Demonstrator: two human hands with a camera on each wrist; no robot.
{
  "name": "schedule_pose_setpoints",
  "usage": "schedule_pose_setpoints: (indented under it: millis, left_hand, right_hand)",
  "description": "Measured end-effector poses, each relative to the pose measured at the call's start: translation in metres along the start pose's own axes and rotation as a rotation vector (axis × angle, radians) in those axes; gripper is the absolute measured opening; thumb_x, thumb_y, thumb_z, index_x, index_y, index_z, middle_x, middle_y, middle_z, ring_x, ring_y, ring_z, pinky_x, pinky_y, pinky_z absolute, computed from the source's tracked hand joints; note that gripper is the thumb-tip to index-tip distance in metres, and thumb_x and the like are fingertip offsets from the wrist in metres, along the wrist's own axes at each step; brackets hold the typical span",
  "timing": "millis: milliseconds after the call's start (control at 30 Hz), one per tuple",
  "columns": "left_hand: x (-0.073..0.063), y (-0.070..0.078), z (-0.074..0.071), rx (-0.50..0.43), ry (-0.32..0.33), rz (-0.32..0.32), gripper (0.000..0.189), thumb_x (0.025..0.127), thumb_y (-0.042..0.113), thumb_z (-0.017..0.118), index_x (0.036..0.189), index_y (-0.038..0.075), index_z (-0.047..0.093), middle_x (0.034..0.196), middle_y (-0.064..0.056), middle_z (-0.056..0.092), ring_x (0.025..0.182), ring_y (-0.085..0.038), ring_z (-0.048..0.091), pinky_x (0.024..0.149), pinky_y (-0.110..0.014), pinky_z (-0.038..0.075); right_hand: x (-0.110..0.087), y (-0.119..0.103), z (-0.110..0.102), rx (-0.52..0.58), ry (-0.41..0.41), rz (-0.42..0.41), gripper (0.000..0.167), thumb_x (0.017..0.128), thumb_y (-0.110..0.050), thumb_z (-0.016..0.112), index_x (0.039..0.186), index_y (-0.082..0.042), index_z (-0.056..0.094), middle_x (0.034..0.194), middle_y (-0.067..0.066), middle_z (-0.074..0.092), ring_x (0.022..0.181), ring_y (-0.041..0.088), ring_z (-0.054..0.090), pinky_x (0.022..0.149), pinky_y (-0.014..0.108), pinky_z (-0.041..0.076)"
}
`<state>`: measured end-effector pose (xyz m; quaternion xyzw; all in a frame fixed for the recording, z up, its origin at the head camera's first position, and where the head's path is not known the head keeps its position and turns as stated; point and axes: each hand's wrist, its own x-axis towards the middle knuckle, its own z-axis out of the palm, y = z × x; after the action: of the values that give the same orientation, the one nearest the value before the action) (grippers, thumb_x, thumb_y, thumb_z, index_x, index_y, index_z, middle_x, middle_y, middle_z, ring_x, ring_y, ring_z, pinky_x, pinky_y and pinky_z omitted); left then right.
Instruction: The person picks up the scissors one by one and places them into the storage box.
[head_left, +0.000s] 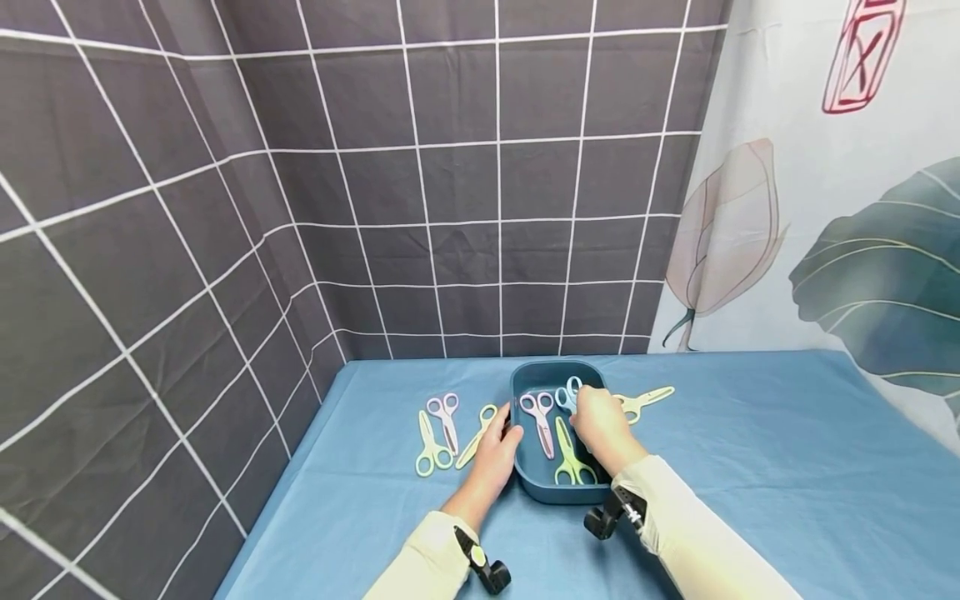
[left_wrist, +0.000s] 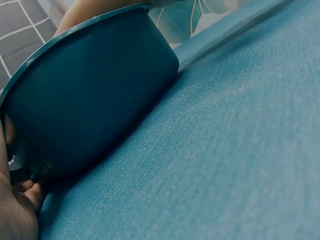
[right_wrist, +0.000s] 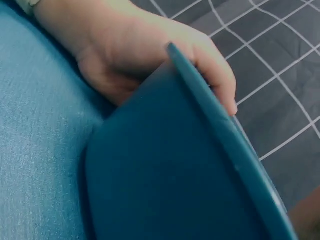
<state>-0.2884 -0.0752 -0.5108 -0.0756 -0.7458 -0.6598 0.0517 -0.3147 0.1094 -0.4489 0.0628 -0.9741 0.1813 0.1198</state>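
Noted surface (head_left: 787,450) extending rightward of right hand (head_left: 603,425), far edge near box (head_left: 564,495). Found box, holding scissors (head_left: 544,433), between hands, long axis pointing away; right fingers (right_wrist: 222,90) clamped on it, left hand (head_left: 491,460) touching opposite side, grip unclear.

A dark grey sheet (head_left: 457,96) with a white grid of lines fills the left and upper middle of the frame, bending at a corner. At the right hangs a white cloth (head_left: 757,92) printed with a pale pink petal shape (head_left: 723,221), a blue-green leaf (head_left: 885,275) and, upper right, a red mark (head_left: 862,62). Slightly wrinkled blue fabric (head_left: 787,442) spreads across the bottom.
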Motion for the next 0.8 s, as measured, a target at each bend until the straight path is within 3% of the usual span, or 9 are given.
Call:
schedule_pose_setpoints:
  millis: [300,467,567,800]
  left_hand:
    - [0.000,-0.002,0.001,-0.013,0.009,0.005,0.052,0.100,0.009,0.051,0.150,-0.004,0.042,0.151,-0.024,0.046,0.138,-0.037,0.045,0.116,-0.053,0.031]
    - [0.000,-0.002,0.002,-0.029,0.009,0.004,0.052,0.101,0.008,0.050,0.151,-0.004,0.041,0.150,-0.025,0.047,0.137,-0.038,0.046,0.114,-0.054,0.033]
    - [0.000,-0.002,0.002,-0.014,0.009,0.001,0.052,0.101,0.009,0.050,0.151,-0.003,0.041,0.151,-0.024,0.046,0.137,-0.038,0.047,0.114,-0.053,0.033]
    - [0.000,-0.002,0.000,0.005,0.000,0.001,0.053,0.101,0.011,0.051,0.152,-0.002,0.041,0.152,-0.023,0.045,0.139,-0.036,0.045,0.116,-0.053,0.032]
  right_hand:
    - [0.004,0.000,0.008,-0.054,0.001,-0.014,0.019,0.078,-0.003,0.080,0.084,0.007,0.065,0.081,0.024,0.069,0.079,0.043,0.069,0.071,0.055,0.055]
    - [0.006,-0.001,0.010,-0.101,-0.020,-0.020,0.003,0.085,0.003,0.067,0.084,0.006,0.067,0.080,0.023,0.069,0.078,0.040,0.070,0.069,0.053,0.056]
    - [0.007,-0.002,0.011,-0.122,-0.042,-0.016,0.009,0.087,0.007,0.060,0.084,0.006,0.068,0.082,0.023,0.070,0.078,0.040,0.070,0.069,0.052,0.057]
    - [0.009,-0.003,0.014,-0.146,-0.084,0.029,0.014,0.091,0.006,0.055,0.091,0.007,0.069,0.087,0.025,0.070,0.080,0.041,0.070,0.065,0.053,0.058]
